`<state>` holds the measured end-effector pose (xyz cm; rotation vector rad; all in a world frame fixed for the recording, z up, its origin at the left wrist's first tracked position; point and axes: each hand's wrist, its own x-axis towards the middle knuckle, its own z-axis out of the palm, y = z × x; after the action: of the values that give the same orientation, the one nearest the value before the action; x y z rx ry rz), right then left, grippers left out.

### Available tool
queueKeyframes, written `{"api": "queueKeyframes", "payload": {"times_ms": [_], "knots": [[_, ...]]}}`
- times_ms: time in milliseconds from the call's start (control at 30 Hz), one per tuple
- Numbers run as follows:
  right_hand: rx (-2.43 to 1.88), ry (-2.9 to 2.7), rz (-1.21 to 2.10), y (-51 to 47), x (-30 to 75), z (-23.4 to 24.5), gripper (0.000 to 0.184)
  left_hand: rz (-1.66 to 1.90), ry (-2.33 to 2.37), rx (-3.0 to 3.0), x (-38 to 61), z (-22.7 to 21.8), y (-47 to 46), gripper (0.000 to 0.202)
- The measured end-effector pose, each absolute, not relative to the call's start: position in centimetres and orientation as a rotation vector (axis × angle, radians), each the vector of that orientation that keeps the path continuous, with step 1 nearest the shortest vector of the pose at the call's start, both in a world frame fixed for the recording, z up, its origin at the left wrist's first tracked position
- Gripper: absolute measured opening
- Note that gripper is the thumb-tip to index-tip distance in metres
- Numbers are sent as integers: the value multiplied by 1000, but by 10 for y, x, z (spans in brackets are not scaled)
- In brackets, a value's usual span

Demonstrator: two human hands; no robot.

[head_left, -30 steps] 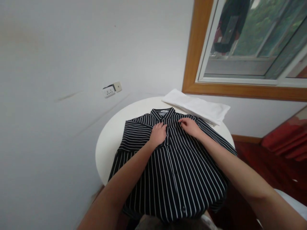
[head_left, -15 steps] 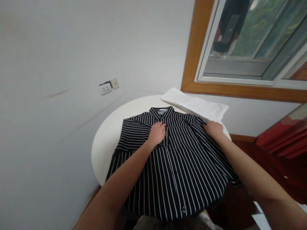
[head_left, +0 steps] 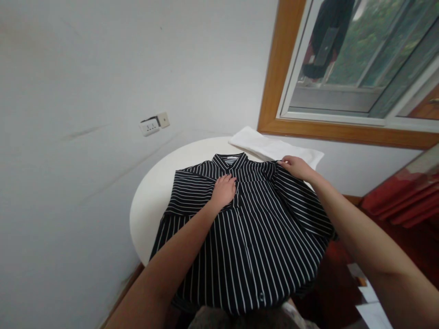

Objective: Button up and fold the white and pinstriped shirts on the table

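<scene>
A black shirt with white stripes (head_left: 254, 228) lies front up on a round white table (head_left: 147, 214), its collar toward the wall and its hem hanging over the near edge. The sleeve on the left is folded across the chest. My left hand (head_left: 224, 189) rests flat on that sleeve's end, fingers stretched out. With fingers closed, my right hand (head_left: 297, 167) pinches the cloth at the top of the other sleeve, by the shoulder. That sleeve (head_left: 302, 201) runs down along the shirt's right side.
Folded white cloth (head_left: 260, 144) lies at the table's back edge, behind the right shoulder. A wall with a socket (head_left: 149, 127) stands behind the table. At the right are a wood-framed window (head_left: 329, 128) and a red curtain (head_left: 401, 196). White papers (head_left: 372, 306) are low at the right.
My right hand has moved up and left toward the shoulder, drawing the sleeve's upper part with it. The sleeve now lies closer against the shirt's side. My left hand has stayed in place.
</scene>
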<state>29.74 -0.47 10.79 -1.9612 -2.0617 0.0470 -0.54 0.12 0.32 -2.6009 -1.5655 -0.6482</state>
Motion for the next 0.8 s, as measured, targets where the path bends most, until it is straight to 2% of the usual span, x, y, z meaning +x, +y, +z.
{"api": "queueKeyframes", "payload": {"times_ms": [200, 400, 633, 733, 800], "knots": [[-2021, -1969, 91, 32, 217, 94, 29, -672, -1580, -2624, -6, 6, 0, 39], [-2187, -1916, 57, 39, 179, 69, 34, -672, -1581, -2621, -7, 5, 3, 38], [-2091, -2093, -63, -2, 229, 91, 28, -687, -1578, -2615, -5, 5, 1, 38], [-2045, -2211, 152, -25, 262, 92, 26, -700, -1577, -2626, -5, 6, 0, 38], [-2038, -2270, 285, -40, 280, 88, 32, -702, -1591, -2629, -5, 7, 0, 38]]}}
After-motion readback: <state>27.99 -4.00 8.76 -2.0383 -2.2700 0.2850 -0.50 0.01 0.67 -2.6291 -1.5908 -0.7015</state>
